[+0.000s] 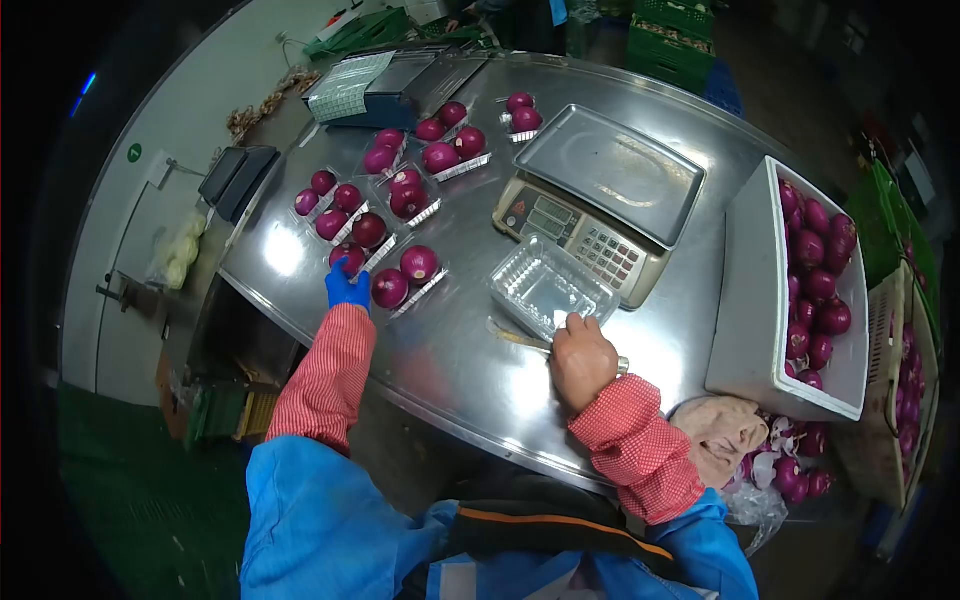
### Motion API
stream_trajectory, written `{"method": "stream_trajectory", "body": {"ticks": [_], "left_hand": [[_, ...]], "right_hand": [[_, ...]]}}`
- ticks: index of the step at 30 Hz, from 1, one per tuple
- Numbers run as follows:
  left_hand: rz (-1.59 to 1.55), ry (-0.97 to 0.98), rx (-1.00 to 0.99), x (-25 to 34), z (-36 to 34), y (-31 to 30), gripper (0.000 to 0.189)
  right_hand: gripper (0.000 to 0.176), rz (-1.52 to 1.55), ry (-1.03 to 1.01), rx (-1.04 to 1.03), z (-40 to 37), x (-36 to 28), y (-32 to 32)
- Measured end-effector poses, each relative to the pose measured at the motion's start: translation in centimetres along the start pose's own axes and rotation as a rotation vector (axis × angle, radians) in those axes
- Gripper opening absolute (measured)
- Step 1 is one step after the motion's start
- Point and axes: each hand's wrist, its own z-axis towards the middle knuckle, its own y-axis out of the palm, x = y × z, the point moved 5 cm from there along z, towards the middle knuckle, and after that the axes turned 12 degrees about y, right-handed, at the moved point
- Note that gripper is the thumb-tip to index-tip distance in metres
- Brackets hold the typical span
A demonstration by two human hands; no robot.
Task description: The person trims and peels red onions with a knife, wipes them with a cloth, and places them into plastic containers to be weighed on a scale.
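My left hand (348, 286), in a blue glove, has its fingers at the near end of a clear tray of red onions (369, 231). Beside it lies another tray, whose two onions (419, 264) face up. My right hand (584, 360) is bare and closed round a knife; its curved, yellowish blade (516, 338) sticks out to the left and the handle end (623, 366) to the right. The fingertips of that hand touch the near edge of an empty clear plastic tray (552, 288), which leans against the front of the weighing scale (578, 240).
More onion trays (408, 195) stand on the steel table (460, 370). At the right are a white foam box (750, 300) of onions, a beige crate (885, 350), a cloth (718, 436) and loose onions. A dark machine (385, 100) stands at the back left.
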Motion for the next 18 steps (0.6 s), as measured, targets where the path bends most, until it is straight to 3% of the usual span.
{"method": "stream_trajectory", "body": {"ticks": [4, 8, 11, 13, 15, 18], "left_hand": [[-0.182, -0.020, -0.022, 2.6, -1.6, 0.7, 0.056], [-0.380, 0.052, -0.150, 6.1, -1.2, 3.1, 0.045], [-0.430, 0.124, -0.204, 15.0, -0.4, 1.3, 0.038], [-0.652, 0.104, -0.267, 20.5, 0.0, 1.2, 0.033], [-0.754, 0.308, -0.285, 25.5, 0.7, 2.6, 0.031], [-0.833, 0.436, -0.392, 35.6, -0.3, 4.3, 0.029]], "right_hand": [[0.012, 0.140, 0.048, 0.061, 0.0, 0.2, -1.8], [0.010, 0.145, -0.056, 0.160, -1.1, 1.8, -3.5], [0.011, 0.221, 0.033, 0.259, -3.8, 4.0, -7.0], [0.016, 0.255, 0.111, 0.300, -6.5, 6.7, -8.6], [0.016, 0.223, 0.205, 0.280, -9.7, 9.5, -9.3], [0.018, 0.192, 0.255, 0.262, -13.1, 13.5, -6.9]]}}
